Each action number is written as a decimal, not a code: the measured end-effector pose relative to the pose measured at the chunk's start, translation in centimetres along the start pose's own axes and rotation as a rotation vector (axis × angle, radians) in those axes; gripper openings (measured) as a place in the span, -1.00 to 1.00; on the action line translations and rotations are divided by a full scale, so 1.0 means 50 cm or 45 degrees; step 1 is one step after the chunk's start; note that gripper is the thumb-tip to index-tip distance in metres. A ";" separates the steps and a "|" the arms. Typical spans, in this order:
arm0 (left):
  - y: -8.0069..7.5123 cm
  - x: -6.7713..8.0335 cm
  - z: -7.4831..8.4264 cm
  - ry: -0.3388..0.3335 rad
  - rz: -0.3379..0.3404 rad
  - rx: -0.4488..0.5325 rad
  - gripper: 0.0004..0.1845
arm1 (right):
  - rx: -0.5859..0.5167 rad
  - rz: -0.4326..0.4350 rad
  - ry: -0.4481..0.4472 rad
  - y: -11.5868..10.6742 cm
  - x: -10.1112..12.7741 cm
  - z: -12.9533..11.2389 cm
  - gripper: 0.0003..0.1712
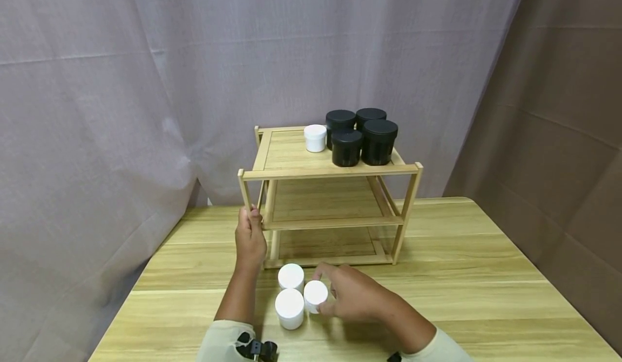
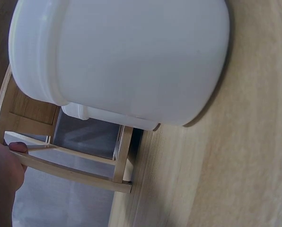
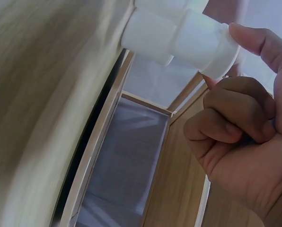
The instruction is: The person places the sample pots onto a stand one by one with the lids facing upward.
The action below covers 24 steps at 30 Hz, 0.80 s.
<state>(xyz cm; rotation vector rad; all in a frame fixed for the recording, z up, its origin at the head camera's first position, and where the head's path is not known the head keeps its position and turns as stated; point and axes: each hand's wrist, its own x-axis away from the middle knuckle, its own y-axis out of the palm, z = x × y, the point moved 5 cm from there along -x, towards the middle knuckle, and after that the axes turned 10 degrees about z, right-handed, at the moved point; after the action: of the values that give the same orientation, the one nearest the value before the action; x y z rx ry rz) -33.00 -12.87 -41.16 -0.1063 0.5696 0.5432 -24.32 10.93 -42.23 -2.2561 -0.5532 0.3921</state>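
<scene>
A three-tier wooden shelf (image 1: pixel 330 172) stands on the table. My left hand (image 1: pixel 250 235) grips its front left post at middle-shelf height; in the left wrist view a fingertip (image 2: pixel 15 147) touches the shelf rail (image 2: pixel 74 172). Three small white jars stand in front of the shelf. My right hand (image 1: pixel 340 297) holds the right-hand jar (image 1: pixel 316 295) on the table, thumb behind it and fingers curled at its side. The right wrist view shows that jar (image 3: pixel 183 38) pinched by the thumb (image 3: pixel 259 42). The other two white jars (image 1: pixel 291 276) (image 1: pixel 289 308) stand just left of it, untouched.
On the top shelf stand a white jar (image 1: pixel 315 138) and several black jars (image 1: pixel 362 135) at the right. The two lower shelves hold nothing. The wooden table (image 1: pixel 486 275) stretches right. Grey curtains hang behind and left, a brown one at the right.
</scene>
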 end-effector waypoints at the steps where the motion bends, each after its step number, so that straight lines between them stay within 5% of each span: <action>1: 0.000 0.000 -0.001 0.000 -0.001 -0.002 -0.58 | -0.010 0.011 -0.002 -0.002 0.001 -0.002 -0.45; 13: 0.000 0.000 -0.006 -0.014 -0.001 0.003 -0.64 | -0.068 0.089 0.021 -0.016 0.003 -0.014 -0.48; 24: 0.000 0.000 -0.003 0.002 -0.020 0.001 -0.57 | -0.258 0.115 0.105 -0.027 0.004 -0.014 -0.44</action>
<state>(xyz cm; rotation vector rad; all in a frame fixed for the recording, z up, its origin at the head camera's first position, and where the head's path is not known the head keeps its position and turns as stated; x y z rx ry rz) -33.06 -12.87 -41.29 -0.1106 0.5697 0.5280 -24.19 11.42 -40.77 -2.4862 -0.4671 0.2976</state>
